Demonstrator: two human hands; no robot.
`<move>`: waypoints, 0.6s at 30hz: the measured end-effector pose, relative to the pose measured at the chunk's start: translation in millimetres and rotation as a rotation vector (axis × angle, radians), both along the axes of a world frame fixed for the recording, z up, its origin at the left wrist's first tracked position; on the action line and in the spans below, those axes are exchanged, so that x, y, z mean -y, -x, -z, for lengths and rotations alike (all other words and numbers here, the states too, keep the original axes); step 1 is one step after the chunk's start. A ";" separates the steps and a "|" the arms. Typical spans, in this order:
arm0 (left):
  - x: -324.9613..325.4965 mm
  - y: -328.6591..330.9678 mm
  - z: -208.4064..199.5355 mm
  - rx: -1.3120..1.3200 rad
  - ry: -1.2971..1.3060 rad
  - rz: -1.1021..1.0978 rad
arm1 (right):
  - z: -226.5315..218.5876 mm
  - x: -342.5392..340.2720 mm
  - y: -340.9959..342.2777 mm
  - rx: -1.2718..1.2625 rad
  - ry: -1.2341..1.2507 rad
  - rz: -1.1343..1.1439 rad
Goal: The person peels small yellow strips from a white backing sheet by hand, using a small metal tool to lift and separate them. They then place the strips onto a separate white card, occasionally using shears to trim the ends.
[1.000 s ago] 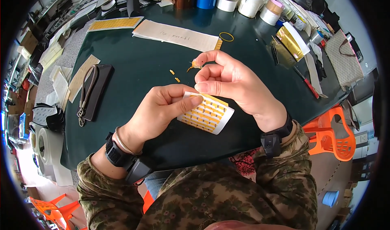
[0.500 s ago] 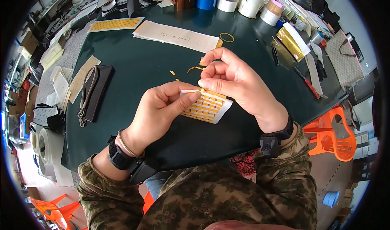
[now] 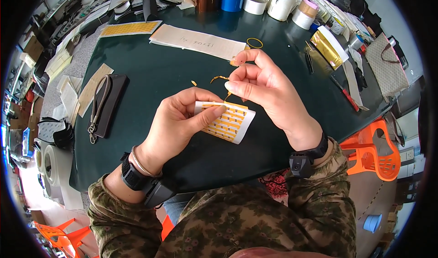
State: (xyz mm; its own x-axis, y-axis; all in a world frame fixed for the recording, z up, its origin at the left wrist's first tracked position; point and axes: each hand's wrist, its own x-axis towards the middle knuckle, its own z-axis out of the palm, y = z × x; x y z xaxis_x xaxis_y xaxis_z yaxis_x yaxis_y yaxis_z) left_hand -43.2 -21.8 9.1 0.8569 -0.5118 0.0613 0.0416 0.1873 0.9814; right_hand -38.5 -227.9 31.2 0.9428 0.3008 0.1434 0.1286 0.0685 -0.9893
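My left hand (image 3: 189,114) is closed on a small white-backed sheet of yellow stickers (image 3: 230,121), thumb on top and fingers beneath. Rows of yellow pieces with small dark marks cover it. Above the sheet's top edge, my right hand (image 3: 269,91) pinches a thin yellow strip (image 3: 227,96) between thumb and finger; the strip reaches down to the sheet's edge. An orange-yellow scrap (image 3: 234,62) shows at a raised fingertip of that hand. On the table beyond lie a curled yellow scrap (image 3: 218,78) and a short yellow bit (image 3: 194,83).
A dark phone-like case with a strap (image 3: 114,105) lies at left. Farther back are a yellow sheet (image 3: 130,28), a long pale paper pack (image 3: 196,40) and a rubber band (image 3: 254,42). A red-handled knife (image 3: 350,98) and gold roll (image 3: 329,48) lie right.
The sheet has moved slightly left and tilted in my left hand. My right hand has lifted a little away from it, and the thin yellow strip now shows between them.
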 end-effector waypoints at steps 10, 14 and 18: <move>-0.4 -1.5 1.5 0.051 -0.004 -0.082 | -1.4 0.0 1.8 0.030 0.032 0.025; 0.0 -1.1 1.4 0.050 0.016 -0.086 | -1.2 -0.2 2.2 0.041 0.024 0.024; 0.3 -0.7 1.1 0.048 0.031 -0.086 | -1.7 -0.6 3.2 0.048 0.034 0.034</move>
